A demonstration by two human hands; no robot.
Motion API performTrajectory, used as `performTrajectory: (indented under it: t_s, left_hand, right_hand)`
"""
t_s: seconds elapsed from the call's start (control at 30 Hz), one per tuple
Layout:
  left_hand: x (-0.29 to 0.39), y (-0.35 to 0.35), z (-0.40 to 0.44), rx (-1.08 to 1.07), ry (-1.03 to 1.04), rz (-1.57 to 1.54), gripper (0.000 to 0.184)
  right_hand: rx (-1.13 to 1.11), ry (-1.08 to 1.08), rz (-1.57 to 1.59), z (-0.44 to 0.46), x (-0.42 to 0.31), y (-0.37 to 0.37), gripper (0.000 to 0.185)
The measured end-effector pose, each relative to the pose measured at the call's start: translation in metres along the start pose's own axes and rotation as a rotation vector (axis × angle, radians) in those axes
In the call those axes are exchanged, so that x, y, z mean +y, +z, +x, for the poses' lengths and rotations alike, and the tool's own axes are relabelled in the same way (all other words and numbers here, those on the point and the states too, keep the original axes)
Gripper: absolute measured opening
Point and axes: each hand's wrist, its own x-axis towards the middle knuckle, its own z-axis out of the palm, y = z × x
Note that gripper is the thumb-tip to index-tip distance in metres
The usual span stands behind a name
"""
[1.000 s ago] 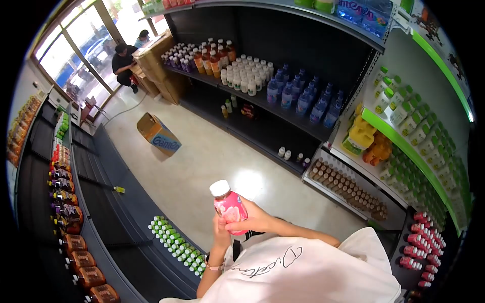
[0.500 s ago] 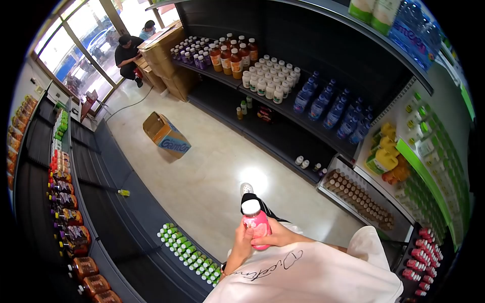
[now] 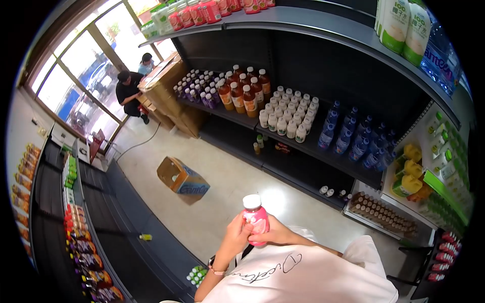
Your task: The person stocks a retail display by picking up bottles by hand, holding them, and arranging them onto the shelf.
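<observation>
A pink bottle with a white cap is held upright in front of the white shirt, between both hands. My left hand closes round its left side, with a band and a watch on the wrist. From the right, my right hand wraps round the bottle's lower part. A stocked shelf ahead carries white-capped bottles, orange-brown bottles and blue bottles.
An open cardboard box stands on the floor between two shelf rows. On the left shelf lies a small yellow-green bottle. Stacked cartons stand at the back, beside a crouching person. An upper shelf holds pink bottles.
The view has shifted, bringing the upper shelf's pink bottles into sight and the far shelf closer. Both hands still hold the pink bottle.
</observation>
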Motion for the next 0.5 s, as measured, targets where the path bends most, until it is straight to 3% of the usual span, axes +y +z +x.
performTrajectory:
  t_s: [0.03, 0.13, 0.17, 0.37, 0.5]
  left_hand:
    - [-0.003, -0.001, 0.013, 0.018, 0.044, 0.02, 0.05]
    - [0.001, -0.006, 0.048, 0.021, -0.127, -0.166, 0.041]
    - [-0.006, -0.004, 0.061, 0.063, -0.097, -0.203, 0.034]
    - [0.003, -0.034, 0.145, 0.017, 0.077, -0.313, 0.029]
    - [0.012, -0.079, 0.224, -0.004, 0.319, -0.16, 0.032]
  right_hand:
    - [0.038, -0.001, -0.005, 0.007, -0.003, -0.006, 0.062]
    - [0.138, -0.033, -0.015, 0.021, -0.024, -0.022, 0.061]
    - [0.171, -0.044, -0.023, 0.026, -0.03, -0.028, 0.061]
    - [0.333, -0.245, -0.048, 0.094, -0.055, -0.063, 0.065]
    - [0.536, -0.594, -0.26, 0.167, -0.102, -0.067, 0.07]
